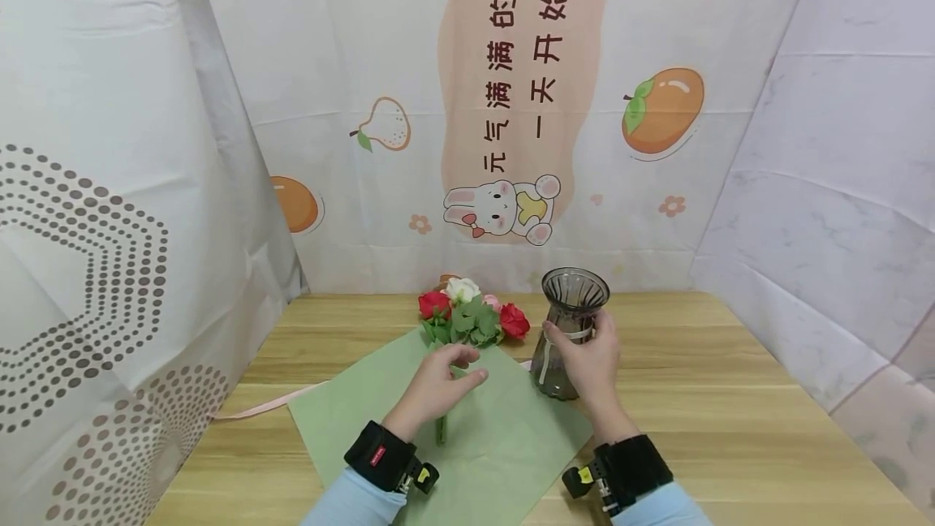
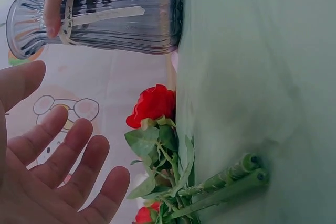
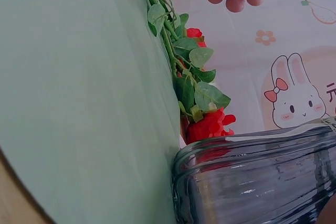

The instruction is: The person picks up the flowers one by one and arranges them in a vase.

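Note:
My right hand (image 1: 597, 368) grips a grey ribbed glass vase (image 1: 553, 381) just under its flared mouth, thumb on the near left side. A thin cream tie with a hanging tail circles the vase neck. The vase is upright at the right side of a green paper sheet (image 1: 478, 437). My left hand (image 1: 433, 384) hovers over the sheet, fingers relaxed and spread, holding nothing. Beyond it lies a bunch of flowers (image 1: 475, 321) with red, white and pink blooms. Its green stems (image 2: 223, 184) point toward me under the left hand. In the right wrist view, the vase (image 3: 252, 182) hides part of a red rose (image 3: 210, 124).
The paper lies on a wooden table (image 1: 701, 396). A pale pink ribbon (image 1: 273, 407) runs out from the paper's left corner. A printed cloth (image 1: 365, 201) hangs behind the table, with more cloth at both sides.

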Available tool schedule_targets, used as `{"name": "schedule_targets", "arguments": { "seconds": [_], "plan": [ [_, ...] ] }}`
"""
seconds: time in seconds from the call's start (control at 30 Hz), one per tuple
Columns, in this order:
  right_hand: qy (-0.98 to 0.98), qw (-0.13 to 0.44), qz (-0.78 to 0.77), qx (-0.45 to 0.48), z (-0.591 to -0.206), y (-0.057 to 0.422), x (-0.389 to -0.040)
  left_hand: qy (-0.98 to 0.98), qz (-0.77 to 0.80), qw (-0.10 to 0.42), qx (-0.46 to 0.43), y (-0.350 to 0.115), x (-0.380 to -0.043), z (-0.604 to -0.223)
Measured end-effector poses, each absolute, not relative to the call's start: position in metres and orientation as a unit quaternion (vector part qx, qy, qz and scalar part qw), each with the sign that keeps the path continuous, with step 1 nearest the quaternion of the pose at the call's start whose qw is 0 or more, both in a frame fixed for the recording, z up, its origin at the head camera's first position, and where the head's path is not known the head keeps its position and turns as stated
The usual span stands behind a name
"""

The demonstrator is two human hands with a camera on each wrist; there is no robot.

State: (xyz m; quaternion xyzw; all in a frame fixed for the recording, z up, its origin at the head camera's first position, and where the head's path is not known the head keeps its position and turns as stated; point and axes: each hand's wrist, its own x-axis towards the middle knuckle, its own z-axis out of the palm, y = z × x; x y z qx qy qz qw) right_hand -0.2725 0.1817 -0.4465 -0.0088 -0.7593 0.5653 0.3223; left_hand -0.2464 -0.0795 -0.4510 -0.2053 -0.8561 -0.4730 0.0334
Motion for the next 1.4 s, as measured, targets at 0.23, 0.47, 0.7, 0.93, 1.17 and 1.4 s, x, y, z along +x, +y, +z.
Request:
{"name": "schedule_targets", "arguments": {
  "seconds": [0.23,0.47,0.7,0.93,1.17,1.4],
  "plan": [
    [-0.764,0.319,0.56,-0.016,-0.447,0.182,-0.272,-0.857,-0.475,0.032,-0.197,-0.082,-0.245,-0.445],
    [-0.774,0.297,0.559,-0.025,-0.444,0.185,-0.269,-0.853,-0.479,0.053,-0.202,-0.085,-0.241,-0.43],
    [-0.786,0.29,0.546,-0.012,-0.434,0.188,-0.264,-0.844,-0.487,0.076,-0.212,-0.089,-0.236,-0.416],
    [-0.788,0.282,0.548,0.006,-0.424,0.196,-0.262,-0.829,-0.508,0.093,-0.215,-0.096,-0.232,-0.404],
    [-0.83,0.189,0.525,0.03,-0.413,0.211,-0.258,-0.827,-0.506,0.113,-0.22,-0.101,-0.229,-0.396],
    [-0.849,0.141,0.506,0.05,-0.403,0.221,-0.255,-0.825,-0.509,0.124,-0.213,-0.104,-0.227,-0.391]
  ]
}}
